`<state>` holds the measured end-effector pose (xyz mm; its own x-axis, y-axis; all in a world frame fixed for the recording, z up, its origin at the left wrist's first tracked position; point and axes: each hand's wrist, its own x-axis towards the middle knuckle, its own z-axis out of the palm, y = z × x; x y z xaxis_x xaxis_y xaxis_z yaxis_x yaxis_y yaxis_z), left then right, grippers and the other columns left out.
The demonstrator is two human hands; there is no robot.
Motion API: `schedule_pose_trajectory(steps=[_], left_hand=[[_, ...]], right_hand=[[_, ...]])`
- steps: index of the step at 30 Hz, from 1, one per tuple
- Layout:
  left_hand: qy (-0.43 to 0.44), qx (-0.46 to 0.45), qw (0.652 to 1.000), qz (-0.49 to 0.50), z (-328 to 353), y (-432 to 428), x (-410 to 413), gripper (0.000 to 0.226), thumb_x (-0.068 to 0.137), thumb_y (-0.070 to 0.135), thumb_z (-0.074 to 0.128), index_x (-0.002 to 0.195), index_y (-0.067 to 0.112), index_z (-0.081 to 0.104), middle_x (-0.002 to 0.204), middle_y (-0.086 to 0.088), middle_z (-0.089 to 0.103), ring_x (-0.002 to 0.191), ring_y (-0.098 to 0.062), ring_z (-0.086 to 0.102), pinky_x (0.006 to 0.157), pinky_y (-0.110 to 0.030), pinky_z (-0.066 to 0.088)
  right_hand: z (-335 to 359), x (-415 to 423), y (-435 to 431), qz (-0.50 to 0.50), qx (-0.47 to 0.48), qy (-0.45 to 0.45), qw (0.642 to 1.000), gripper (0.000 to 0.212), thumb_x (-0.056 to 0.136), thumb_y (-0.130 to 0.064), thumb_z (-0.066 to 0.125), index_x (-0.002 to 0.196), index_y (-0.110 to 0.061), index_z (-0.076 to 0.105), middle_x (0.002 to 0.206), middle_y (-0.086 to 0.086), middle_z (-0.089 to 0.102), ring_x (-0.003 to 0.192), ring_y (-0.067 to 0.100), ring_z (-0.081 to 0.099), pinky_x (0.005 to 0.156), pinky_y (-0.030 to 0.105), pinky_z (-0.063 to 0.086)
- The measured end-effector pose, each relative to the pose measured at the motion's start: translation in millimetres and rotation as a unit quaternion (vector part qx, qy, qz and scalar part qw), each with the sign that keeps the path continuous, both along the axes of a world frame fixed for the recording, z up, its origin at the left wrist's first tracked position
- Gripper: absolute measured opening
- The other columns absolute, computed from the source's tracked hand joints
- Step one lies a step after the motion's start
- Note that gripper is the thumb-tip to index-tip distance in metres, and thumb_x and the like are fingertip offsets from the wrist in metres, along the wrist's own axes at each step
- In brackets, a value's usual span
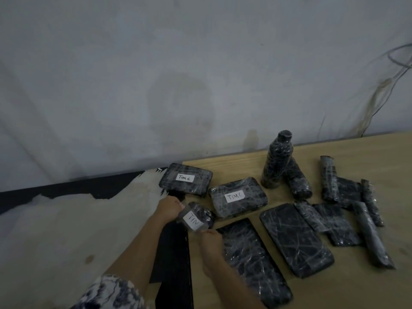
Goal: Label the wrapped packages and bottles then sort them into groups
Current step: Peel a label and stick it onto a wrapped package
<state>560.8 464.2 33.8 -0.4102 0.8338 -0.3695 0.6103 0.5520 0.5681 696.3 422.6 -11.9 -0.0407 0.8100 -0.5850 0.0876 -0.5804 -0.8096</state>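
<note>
Both hands hold a strip of clear tape with a white label [192, 220] over a small black wrapped package [204, 214] near the table's left edge. My left hand [167, 208] pinches the strip's upper end and my right hand [210, 240] pinches its lower end. Two black wrapped boxes with white labels, one [186, 181] at the table corner and one [237, 198] beside it, lie just behind. A wrapped bottle [276, 160] stands upright further back. Two large flat wrapped packages, one [253, 259] and another [295, 238], lie to the right of my hands.
The wooden table [356, 150] ends at a left edge near my hands, with pale floor [66, 230] beyond. Several unlabelled wrapped rolls and packs [347, 204] lie at the right. A grey wall [200, 74] stands behind, with cables [379, 90] hanging at the right.
</note>
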Motion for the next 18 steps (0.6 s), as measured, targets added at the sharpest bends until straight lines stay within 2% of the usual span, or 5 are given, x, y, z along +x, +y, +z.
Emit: schedule_pose_trajectory(steps=[5, 8, 12, 16, 18], left_hand=[[-0.069, 0.022, 0.994, 0.076, -7.5, 3.3, 4.7, 0.025, 0.093, 0.017, 0.053, 0.071, 0.004, 0.057, 0.09, -0.02, 0.06, 0.088, -0.032, 0.06, 0.08, -0.041, 0.051], [-0.043, 0.008, 0.996, 0.072, -7.8, 7.6, 9.8, 0.028, 0.094, 0.021, 0.052, 0.072, 0.004, 0.057, 0.079, -0.01, 0.052, 0.074, -0.022, 0.05, 0.062, -0.028, 0.039], [-0.024, 0.004, 0.996, 0.083, -8.7, 12.2, 9.7, 0.033, 0.095, 0.021, 0.05, 0.068, 0.002, 0.055, 0.074, -0.009, 0.052, 0.076, -0.022, 0.049, 0.06, -0.027, 0.035], [-0.037, 0.016, 0.993, 0.111, -12.1, 12.5, 8.4, 0.03, 0.095, 0.018, 0.05, 0.102, -0.009, 0.063, 0.105, -0.022, 0.064, 0.095, -0.033, 0.06, 0.073, -0.033, 0.045], [-0.057, 0.02, 0.99, 0.126, -16.4, 9.7, 7.1, 0.029, 0.095, 0.017, 0.049, 0.106, -0.007, 0.061, 0.11, -0.022, 0.062, 0.096, -0.032, 0.059, 0.072, -0.031, 0.045]], right_hand=[[0.9, 3.5, 5.7, -0.034, 0.026, -0.066, 0.997, 0.024, 0.097, -0.013, 0.043, 0.111, -0.002, 0.06, 0.11, 0.014, 0.062, 0.094, 0.026, 0.057, 0.075, 0.029, 0.045], [6.2, 4.8, 13.2, -0.073, 0.029, -0.123, 0.989, 0.03, 0.098, -0.016, 0.043, 0.114, 0.006, 0.056, 0.116, 0.022, 0.06, 0.106, 0.035, 0.056, 0.076, 0.03, 0.04], [5.7, 0.1, 17.7, -0.067, 0.032, -0.135, 0.988, 0.026, 0.095, -0.01, 0.048, 0.108, 0.009, 0.058, 0.113, 0.025, 0.061, 0.103, 0.036, 0.058, 0.08, 0.036, 0.048], [8.2, 0.0, 15.0, -0.027, 0.076, -0.149, 0.986, 0.024, 0.093, -0.007, 0.046, 0.099, 0.009, 0.063, 0.103, 0.023, 0.066, 0.093, 0.032, 0.062, 0.066, 0.031, 0.046], [10.7, 0.9, 17.1, -0.01, 0.087, -0.154, 0.984, 0.023, 0.092, -0.008, 0.047, 0.1, 0.005, 0.065, 0.103, 0.021, 0.066, 0.092, 0.03, 0.062, 0.066, 0.029, 0.045]])
